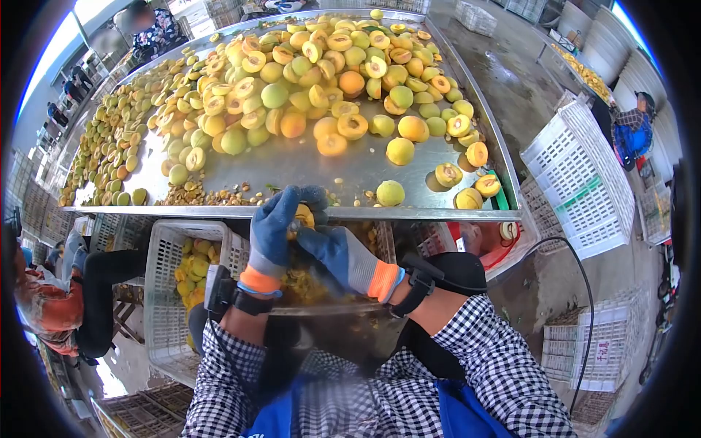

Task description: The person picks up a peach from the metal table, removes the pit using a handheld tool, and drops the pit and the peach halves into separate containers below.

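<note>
Along the near edge of the table, our left hand clasps a cut fruit; our right hand works close against it, hold unclear. Next move likely calls for steadiness.

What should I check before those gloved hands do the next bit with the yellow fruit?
1. Gloves on left hand and right hand: ok, both.
2. Left fingers holding the fruit piece: ok.
3. Stone out of that piece: cannot tell, the gloves hide much of it.
4. Front of the metal table free of scraps: not ok, small brown bits lie there.
5. Black cable away from the fingers: ok, it hangs out beyond the right arm.
</note>
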`<control>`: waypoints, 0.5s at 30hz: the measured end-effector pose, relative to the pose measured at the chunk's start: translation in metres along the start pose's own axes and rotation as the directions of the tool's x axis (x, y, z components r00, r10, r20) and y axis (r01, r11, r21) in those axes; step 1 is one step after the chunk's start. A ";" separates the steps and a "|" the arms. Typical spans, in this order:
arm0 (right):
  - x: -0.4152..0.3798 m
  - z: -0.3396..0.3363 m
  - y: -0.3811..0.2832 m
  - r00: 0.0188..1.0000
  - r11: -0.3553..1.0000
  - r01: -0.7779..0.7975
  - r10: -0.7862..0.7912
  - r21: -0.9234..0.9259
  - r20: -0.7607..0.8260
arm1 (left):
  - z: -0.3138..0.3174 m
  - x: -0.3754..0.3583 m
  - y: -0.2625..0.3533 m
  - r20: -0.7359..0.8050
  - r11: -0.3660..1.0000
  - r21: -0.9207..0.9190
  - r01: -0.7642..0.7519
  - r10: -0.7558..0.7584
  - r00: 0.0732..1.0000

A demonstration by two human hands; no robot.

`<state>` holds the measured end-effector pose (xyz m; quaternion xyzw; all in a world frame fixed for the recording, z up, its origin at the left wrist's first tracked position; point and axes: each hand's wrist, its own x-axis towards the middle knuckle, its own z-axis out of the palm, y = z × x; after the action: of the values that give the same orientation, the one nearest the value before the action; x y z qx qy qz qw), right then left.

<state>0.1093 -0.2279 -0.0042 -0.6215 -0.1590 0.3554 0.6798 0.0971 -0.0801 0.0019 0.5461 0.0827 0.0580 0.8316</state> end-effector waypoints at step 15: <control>-0.001 -0.013 0.015 0.960 0.985 -0.166 0.174 -0.055 0.222 | 0.001 0.004 -0.004 0.031 0.915 0.402 -0.038 0.028 0.999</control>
<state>0.1125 -0.2383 -0.0203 -0.6005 -0.1877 0.4777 0.6132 0.1008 -0.0819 -0.0014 0.7076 0.0735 0.0471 0.7012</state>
